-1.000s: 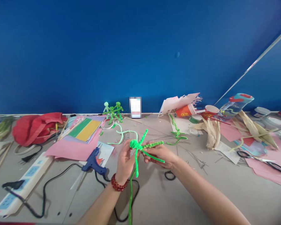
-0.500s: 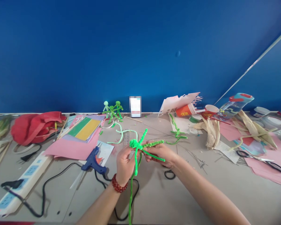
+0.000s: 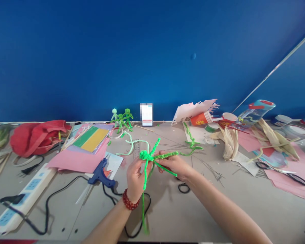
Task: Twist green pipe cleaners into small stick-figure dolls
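Observation:
Between my two hands is a bright green pipe-cleaner figure (image 3: 147,156), with a coiled round head at its left end and several limbs sticking out. My left hand (image 3: 136,176), wearing a red bead bracelet (image 3: 130,200), pinches it just below the head. Fingers of my right hand (image 3: 176,165) close on its body near a twisted limb; the fingertips are partly hidden behind the green stems. One long loose green strand (image 3: 143,213) hangs down past my left wrist.
Left lie a blue glue gun (image 3: 101,174), a power strip (image 3: 25,195), pink paper (image 3: 77,161) and a red bag (image 3: 38,137). Finished-looking green figures (image 3: 122,120) stand at the back beside a phone (image 3: 146,115). Scissors (image 3: 282,172) and paper cups (image 3: 202,118) are right.
The long hanging strand has shifted, its lower end now swinging nearer and blurred. The figure's lower limbs have tilted slightly left. Both hands keep their grip in nearly the same place.

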`<state>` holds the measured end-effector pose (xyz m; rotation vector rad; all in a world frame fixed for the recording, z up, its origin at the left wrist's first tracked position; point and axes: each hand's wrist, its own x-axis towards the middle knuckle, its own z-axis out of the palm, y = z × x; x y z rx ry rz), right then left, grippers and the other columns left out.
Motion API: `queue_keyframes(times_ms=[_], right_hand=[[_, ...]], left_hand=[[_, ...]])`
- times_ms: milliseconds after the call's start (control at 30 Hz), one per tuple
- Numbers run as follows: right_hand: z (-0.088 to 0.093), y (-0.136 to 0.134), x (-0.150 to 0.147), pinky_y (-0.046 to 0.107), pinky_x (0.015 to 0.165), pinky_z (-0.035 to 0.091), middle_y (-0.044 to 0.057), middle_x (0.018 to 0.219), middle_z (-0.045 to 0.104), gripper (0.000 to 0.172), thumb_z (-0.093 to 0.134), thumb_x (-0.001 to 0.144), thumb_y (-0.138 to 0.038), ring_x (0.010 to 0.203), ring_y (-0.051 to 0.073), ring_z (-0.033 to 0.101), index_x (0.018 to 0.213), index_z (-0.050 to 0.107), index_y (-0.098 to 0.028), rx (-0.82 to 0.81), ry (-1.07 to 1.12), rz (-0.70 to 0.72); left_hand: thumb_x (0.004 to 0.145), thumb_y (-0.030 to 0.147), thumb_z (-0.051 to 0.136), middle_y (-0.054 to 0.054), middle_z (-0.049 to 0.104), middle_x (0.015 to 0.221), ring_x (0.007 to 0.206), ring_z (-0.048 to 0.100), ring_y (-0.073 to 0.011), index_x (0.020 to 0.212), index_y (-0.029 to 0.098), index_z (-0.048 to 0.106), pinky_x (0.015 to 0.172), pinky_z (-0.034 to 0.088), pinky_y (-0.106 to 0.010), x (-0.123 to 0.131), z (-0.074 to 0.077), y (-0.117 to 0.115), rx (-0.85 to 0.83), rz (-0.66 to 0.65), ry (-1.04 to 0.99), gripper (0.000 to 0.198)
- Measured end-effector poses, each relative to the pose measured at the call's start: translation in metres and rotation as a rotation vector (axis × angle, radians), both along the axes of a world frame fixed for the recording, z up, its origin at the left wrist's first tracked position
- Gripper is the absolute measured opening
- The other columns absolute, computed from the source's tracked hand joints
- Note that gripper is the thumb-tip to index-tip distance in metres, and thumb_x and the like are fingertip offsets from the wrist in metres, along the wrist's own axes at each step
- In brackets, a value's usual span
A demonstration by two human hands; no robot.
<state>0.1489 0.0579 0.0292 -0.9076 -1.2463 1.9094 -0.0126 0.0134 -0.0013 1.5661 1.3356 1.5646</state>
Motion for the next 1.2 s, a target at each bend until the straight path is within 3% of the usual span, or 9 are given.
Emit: queue_keyframes(times_ms=[133,333,467,700,1033,1200], right_hand=[[0.001,-0.003,-0.003,0.023,0.051,0.039,-0.002,0.067,0.057,0.034,0.076,0.068,-0.048,0.053,0.009,0.047,0.074,0.064,-0.017,0.064,-0.018,-0.022],[0.0,-0.004,-0.006,0.024,0.058,0.041,-0.002,0.066,0.055,0.031,0.077,0.068,-0.045,0.061,0.011,0.049,0.074,0.062,-0.018,0.118,-0.06,-0.04],[-0.002,-0.003,-0.006,0.024,0.057,0.042,-0.003,0.064,0.055,0.03,0.076,0.069,-0.042,0.06,0.011,0.05,0.073,0.061,-0.017,0.137,-0.096,-0.053],[-0.003,-0.003,-0.005,0.024,0.056,0.045,-0.004,0.06,0.055,0.032,0.077,0.069,-0.043,0.055,0.01,0.052,0.072,0.059,-0.016,0.111,-0.072,-0.024],[-0.007,-0.003,-0.006,0.023,0.055,0.05,-0.004,0.061,0.061,0.032,0.079,0.071,-0.036,0.051,0.009,0.057,0.082,0.056,-0.017,0.029,0.066,0.001],[-0.009,-0.003,-0.006,0.021,0.055,0.049,-0.004,0.065,0.064,0.036,0.083,0.067,-0.03,0.05,0.007,0.057,0.088,0.056,-0.018,-0.11,0.134,0.047]], left_hand=[[0.076,0.025,0.073,-0.003,0.065,0.075,0.071,0.058,-0.0202,0.08,0.023,0.073,0.068,0.046,-0.029,0.003,0.006,-0.004,-0.021,-0.03,0.015,0.004],[0.083,0.028,0.065,-0.004,0.067,0.088,0.084,0.061,-0.0218,0.098,0.023,0.068,0.076,0.048,-0.03,0.004,0.009,-0.006,-0.11,-0.11,-0.085,0.016],[0.086,0.026,0.061,-0.003,0.063,0.08,0.078,0.059,-0.0199,0.092,0.021,0.067,0.073,0.046,-0.029,0.006,0.007,-0.007,-0.09,-0.059,-0.026,0.01],[0.091,0.023,0.051,0.0,0.055,0.071,0.066,0.05,-0.0152,0.078,0.019,0.056,0.065,0.044,-0.028,0.005,0.003,-0.007,0.012,-0.017,0.15,0.015],[0.092,0.018,0.049,0.001,0.055,0.072,0.068,0.055,-0.0147,0.079,0.02,0.053,0.064,0.047,-0.027,0.003,0.004,-0.008,0.114,-0.005,0.224,0.014],[0.091,0.016,0.05,-0.001,0.06,0.078,0.074,0.06,-0.0162,0.088,0.02,0.058,0.069,0.05,-0.03,0.004,-0.002,-0.009,0.174,0.01,0.262,0.01]])
